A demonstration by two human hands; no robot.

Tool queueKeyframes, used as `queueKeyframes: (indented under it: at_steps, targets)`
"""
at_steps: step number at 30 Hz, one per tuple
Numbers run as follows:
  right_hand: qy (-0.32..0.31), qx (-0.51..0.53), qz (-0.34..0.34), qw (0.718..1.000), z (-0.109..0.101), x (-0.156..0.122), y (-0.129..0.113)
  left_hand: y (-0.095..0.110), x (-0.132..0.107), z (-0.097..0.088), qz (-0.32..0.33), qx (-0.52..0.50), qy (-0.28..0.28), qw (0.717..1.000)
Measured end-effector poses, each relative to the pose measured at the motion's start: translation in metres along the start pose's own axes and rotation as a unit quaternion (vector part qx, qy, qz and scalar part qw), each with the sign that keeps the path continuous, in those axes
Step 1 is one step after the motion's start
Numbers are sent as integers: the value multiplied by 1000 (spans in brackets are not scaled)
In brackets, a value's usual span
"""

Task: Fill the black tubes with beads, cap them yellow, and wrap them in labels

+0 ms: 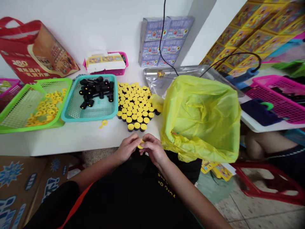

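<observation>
Just off the front edge of the table, the fingers of my left hand [129, 147] and my right hand [154, 149] meet around a small round yellow piece [140, 145]. Both hands are closed on it, and its underside is hidden by the fingers. Directly beyond them stand many short black cylinders with yellow tops [133, 108], packed close together on the table. Three of these form the row nearest my hands. A loose yellow ring with a stem [104, 123] lies to their left.
A teal basket [89, 119] holds black cylindrical parts; a green basket [14, 128] holds yellow ring pieces. At right stands a bin lined with a yellow bag [202, 111]. Behind are a metal tray [152, 83] and purple boxes [156, 38]. Another person's leg [271, 146] shows at right.
</observation>
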State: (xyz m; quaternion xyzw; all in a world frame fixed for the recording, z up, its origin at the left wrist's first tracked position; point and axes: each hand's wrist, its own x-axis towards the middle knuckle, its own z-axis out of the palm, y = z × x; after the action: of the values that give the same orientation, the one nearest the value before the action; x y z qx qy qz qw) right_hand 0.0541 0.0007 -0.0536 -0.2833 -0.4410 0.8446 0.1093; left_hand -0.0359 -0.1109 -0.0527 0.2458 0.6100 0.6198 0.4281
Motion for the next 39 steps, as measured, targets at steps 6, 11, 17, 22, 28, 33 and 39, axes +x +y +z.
queueKeyframes:
  at_steps: [6, 11, 17, 22, 28, 33, 39]
  targets:
    - [-14, -40, -1, 999, -8, 0, 3, -3, 2, 1, -4, -27, 0, 1000]
    - [-47, -264, -147, 952, -13, 5, 6, -6, 5, -6, -12, 2, 18, 1000]
    - [101, -566, -293, 763, -23, 16, 10, 3, -6, -48, 117, 252, 149, 949]
    - [170, -609, -295, 716, -32, 27, 11, 39, -14, -120, 261, 415, 375, 787]
    - [236, -561, -318, 727, -36, 15, 13, 107, 40, -191, 16, 649, 330, 685]
    - [108, -565, -431, 695, -27, -3, 13, 129, 90, -210, -77, 668, 234, 702]
    - [33, -568, -421, 706, -14, -8, 6, 133, 95, -213, -47, 690, 156, 706]
